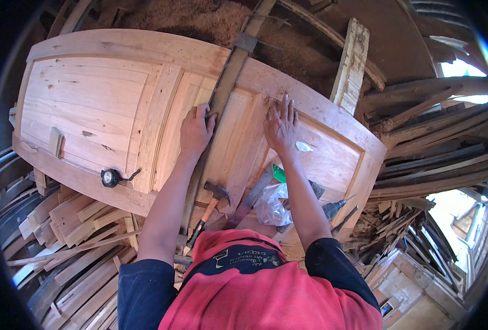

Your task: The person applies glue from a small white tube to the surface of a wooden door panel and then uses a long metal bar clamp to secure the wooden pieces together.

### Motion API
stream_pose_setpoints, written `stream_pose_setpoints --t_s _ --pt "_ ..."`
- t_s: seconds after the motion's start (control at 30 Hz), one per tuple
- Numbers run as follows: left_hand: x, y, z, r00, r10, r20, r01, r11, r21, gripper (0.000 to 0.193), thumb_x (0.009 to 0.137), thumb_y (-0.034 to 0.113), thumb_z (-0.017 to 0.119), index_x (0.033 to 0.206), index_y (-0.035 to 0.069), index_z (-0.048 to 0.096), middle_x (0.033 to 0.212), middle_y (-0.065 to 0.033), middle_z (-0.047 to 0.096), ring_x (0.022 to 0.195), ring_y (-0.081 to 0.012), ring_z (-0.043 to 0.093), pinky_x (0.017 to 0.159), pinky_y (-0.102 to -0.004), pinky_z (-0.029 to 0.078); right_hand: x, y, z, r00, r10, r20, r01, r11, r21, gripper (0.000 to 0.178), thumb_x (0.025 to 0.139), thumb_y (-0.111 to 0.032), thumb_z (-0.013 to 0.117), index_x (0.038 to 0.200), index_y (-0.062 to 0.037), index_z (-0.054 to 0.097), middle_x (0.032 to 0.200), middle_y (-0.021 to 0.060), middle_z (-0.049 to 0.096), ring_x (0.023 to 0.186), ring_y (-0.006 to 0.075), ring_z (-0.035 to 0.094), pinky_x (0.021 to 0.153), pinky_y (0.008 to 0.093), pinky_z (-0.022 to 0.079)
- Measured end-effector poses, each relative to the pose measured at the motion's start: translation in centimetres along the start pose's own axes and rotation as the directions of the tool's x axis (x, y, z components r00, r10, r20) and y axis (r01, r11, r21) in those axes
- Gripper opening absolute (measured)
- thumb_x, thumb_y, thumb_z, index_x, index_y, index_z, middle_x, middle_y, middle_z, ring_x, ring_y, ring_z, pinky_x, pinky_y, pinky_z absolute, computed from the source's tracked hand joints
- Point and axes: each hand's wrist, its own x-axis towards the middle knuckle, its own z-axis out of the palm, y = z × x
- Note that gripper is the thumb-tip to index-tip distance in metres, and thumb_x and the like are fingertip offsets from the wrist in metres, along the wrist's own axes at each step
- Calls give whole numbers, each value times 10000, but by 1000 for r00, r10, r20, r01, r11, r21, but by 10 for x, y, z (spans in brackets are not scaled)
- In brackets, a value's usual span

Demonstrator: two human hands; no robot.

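Observation:
A panelled wooden door (pixel 90 93) lies flat in front of me, with a long bar (pixel 222 93) crossing its width like a clamp. My left hand (pixel 196 132) is at the bar's left side, its fingers curled against the edge and the thumb over it. To the right of the bar, my right hand (pixel 281 127) lies with fingers stretched out on the door's far rail. Brown crumbs or dust (pixel 281 92) lie by its fingertips. A small pale leaf-shaped piece (pixel 303 146) sits beside my right wrist.
A claw hammer (pixel 216 192), a clear plastic bag (pixel 271 206) and a drill (pixel 333 208) lie on the near part of the door. A round lamp (pixel 110 177) sits at the near left edge. Stacked boards (pixel 84 220) and offcuts (pixel 436 165) flank the door; sawdust covers the far side.

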Motion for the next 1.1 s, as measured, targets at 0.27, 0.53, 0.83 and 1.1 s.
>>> stream_pose_setpoints --t_s 0.27,0.53,0.83,1.1 --pt "0 -2 0 1000 13 5 -13 1000 2 320 917 248 676 1140 103 498 1040 -165 626 943 -378 632 783 -464 523 -16 -11 -10 999 1 36 -1 1000 13 628 854 -278 604 1441 -91 484 1615 181 245 1499 391 198 1178 600 188" --pt "1 -2 -1 1000 -1 5 1 1000 8 328 907 249 686 1132 100 500 1032 -163 628 945 -373 635 784 -462 524 -14 -19 -13 1000 14 8 -14 1000 0 624 799 -227 635 1402 -105 530 1627 152 223 1510 373 169 1184 611 141" --pt "2 3 -1 1000 20 3 -20 1000 -15 316 908 243 679 1121 102 494 1018 -179 629 936 -389 631 779 -474 522 -10 -20 -5 1000 21 18 -19 993 -113 571 821 -213 615 1384 -140 558 1604 146 281 1494 369 227 1177 586 197" --pt "2 -2 -1 1000 4 -5 -4 1000 -1 307 917 270 663 1122 103 507 995 -162 627 919 -375 633 778 -474 515 0 -3 -19 995 97 -23 -95 992 82 618 830 -189 612 1439 -160 505 1594 158 300 1488 380 241 1164 601 211"
